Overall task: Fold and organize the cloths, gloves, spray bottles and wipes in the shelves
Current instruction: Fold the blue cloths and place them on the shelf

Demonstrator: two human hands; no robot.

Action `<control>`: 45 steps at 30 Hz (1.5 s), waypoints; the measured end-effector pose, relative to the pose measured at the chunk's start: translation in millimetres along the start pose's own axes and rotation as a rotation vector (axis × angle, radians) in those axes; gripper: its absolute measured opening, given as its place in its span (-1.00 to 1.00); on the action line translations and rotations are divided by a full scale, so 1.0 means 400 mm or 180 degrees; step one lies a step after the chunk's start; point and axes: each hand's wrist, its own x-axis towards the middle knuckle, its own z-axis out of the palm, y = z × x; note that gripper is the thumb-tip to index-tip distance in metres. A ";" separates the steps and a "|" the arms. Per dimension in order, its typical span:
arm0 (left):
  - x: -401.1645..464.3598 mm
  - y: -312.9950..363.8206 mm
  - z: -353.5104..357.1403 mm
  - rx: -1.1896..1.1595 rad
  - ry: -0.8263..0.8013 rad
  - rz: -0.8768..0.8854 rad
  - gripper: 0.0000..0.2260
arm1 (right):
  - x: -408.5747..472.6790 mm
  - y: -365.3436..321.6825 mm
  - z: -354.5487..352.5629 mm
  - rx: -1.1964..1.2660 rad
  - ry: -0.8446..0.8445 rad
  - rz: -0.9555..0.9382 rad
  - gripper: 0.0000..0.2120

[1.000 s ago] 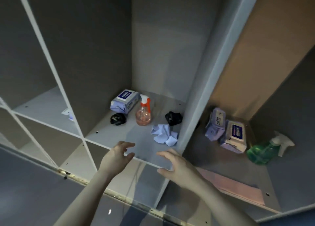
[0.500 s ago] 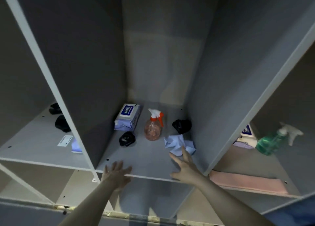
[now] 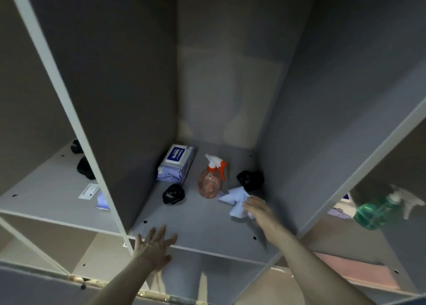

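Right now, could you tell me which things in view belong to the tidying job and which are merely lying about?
Job: light blue cloth under right hand; wipes pack; orange spray bottle; black gloves; green spray bottle.
Lying about: white label on left shelf.

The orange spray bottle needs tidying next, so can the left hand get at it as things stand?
Probably yes. The left hand is open at the shelf front edge, and bare board lies between it and the spray bottle; the black glove sits just left of that line.
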 end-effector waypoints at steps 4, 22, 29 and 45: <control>-0.010 0.008 -0.045 -0.0277 -0.0123 0.0038 -0.43 | -0.053 -0.053 -0.040 0.1461 -0.0232 0.0033 -0.76; -0.189 0.247 -0.336 -0.5814 0.1593 0.0800 -0.86 | -0.287 -0.149 0.045 0.1341 0.0229 -0.0840 -0.64; -0.235 0.232 -0.368 -0.7256 0.0988 0.0977 -0.73 | -0.308 -0.170 0.038 0.1903 -0.0306 -0.0834 -0.81; -0.329 0.180 -0.419 -0.5411 0.0990 0.0905 -0.79 | -0.379 -0.245 0.041 0.1799 -0.0059 -0.1334 -0.86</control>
